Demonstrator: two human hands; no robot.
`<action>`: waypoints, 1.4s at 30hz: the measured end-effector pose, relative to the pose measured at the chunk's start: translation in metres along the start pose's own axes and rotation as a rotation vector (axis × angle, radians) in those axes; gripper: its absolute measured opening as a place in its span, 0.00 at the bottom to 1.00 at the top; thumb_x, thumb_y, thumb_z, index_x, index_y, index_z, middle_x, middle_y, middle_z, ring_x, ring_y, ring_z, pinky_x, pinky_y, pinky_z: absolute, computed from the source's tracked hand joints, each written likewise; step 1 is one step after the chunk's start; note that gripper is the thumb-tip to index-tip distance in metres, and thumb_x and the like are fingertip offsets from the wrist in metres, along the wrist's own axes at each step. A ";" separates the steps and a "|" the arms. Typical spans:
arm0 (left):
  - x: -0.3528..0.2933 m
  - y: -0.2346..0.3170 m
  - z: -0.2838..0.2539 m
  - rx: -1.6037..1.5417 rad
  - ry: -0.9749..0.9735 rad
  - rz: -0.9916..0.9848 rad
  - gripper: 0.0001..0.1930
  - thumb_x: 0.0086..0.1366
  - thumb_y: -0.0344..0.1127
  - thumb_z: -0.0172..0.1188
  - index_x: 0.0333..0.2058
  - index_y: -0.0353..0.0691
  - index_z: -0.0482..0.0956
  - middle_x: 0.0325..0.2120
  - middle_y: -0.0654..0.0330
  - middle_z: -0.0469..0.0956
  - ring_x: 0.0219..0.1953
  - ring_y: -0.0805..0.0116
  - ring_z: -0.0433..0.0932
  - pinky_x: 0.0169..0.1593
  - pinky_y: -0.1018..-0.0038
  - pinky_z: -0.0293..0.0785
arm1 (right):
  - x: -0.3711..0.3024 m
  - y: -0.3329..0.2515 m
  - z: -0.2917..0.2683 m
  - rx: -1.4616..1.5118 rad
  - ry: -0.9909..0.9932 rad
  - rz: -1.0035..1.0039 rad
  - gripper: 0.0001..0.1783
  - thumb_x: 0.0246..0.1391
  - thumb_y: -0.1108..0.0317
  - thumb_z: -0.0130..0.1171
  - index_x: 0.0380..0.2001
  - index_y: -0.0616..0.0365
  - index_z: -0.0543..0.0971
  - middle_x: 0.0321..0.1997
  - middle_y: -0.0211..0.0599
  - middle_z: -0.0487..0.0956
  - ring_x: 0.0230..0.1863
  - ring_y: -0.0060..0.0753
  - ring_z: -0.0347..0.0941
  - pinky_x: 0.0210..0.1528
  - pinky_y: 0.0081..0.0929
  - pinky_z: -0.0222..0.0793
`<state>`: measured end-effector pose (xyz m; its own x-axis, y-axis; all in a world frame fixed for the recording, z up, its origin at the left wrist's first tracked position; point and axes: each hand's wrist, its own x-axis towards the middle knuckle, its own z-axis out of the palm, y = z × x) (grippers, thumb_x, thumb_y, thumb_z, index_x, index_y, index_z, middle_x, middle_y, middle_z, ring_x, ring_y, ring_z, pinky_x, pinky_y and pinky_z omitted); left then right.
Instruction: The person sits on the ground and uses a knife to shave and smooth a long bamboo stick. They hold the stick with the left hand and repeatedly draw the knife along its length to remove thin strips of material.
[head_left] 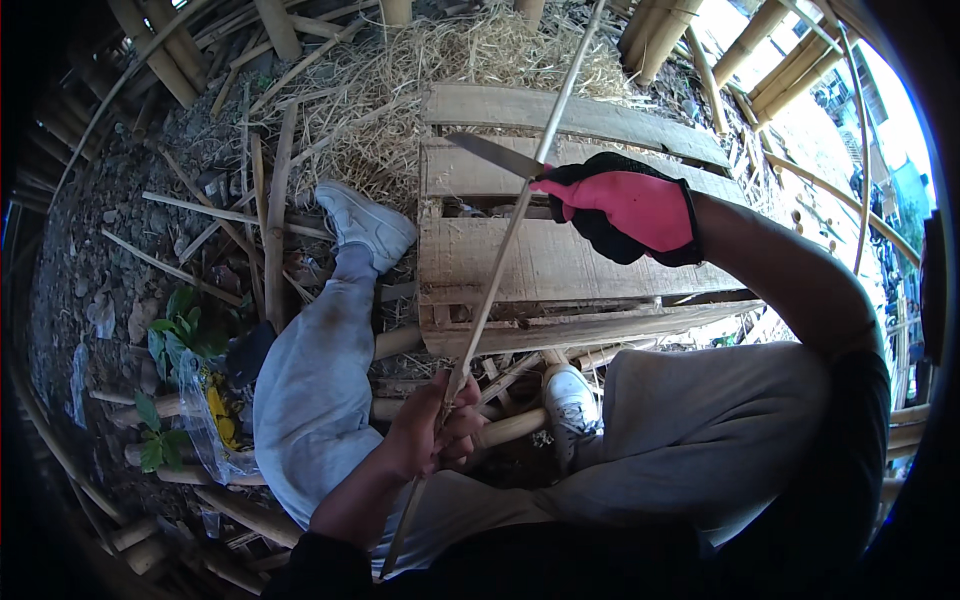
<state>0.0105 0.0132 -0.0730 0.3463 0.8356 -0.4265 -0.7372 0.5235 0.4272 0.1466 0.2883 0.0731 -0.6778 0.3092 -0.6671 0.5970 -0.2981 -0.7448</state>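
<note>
Diagonally, a long, thin, pale strip runs from the person's lap past the top edge, straight and light tan, with a rougher, frayed-looking patch just above the bare left hand. That hand's fingers are curled and clamped around its lower part. Farther up, the right hand, in a pink and black glove, has its fingers clamped on a knife, whose dark blade points left beside the strip; whether the edge touches it I cannot tell. Beneath the strip's upper half lies a slatted wooden platform with gaps between its planks. White shoes and bent knees in grey trousers flank the work, and a bamboo pole sits close to the left hand. Leftward, dark ground carries scattered sticks, a leafy green plant and clear plastic near something yellow. Straw covers the far ground, with upright bamboo posts beyond.
</note>
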 end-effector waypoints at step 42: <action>-0.008 -0.003 0.010 -0.030 -0.018 -0.032 0.25 0.69 0.70 0.45 0.36 0.54 0.62 0.11 0.74 0.53 0.08 0.84 0.46 0.10 0.82 0.41 | 0.015 0.072 0.049 -1.583 0.867 -0.719 0.05 0.53 0.67 0.58 0.29 0.53 0.73 0.21 0.36 0.73 0.22 0.42 0.75 0.24 0.40 0.68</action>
<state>0.0159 0.0060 -0.0629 0.3801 0.8217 -0.4246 -0.7426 0.5448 0.3896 0.1583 0.2267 0.0100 -0.8669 0.4222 0.2650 0.4699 0.8696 0.1517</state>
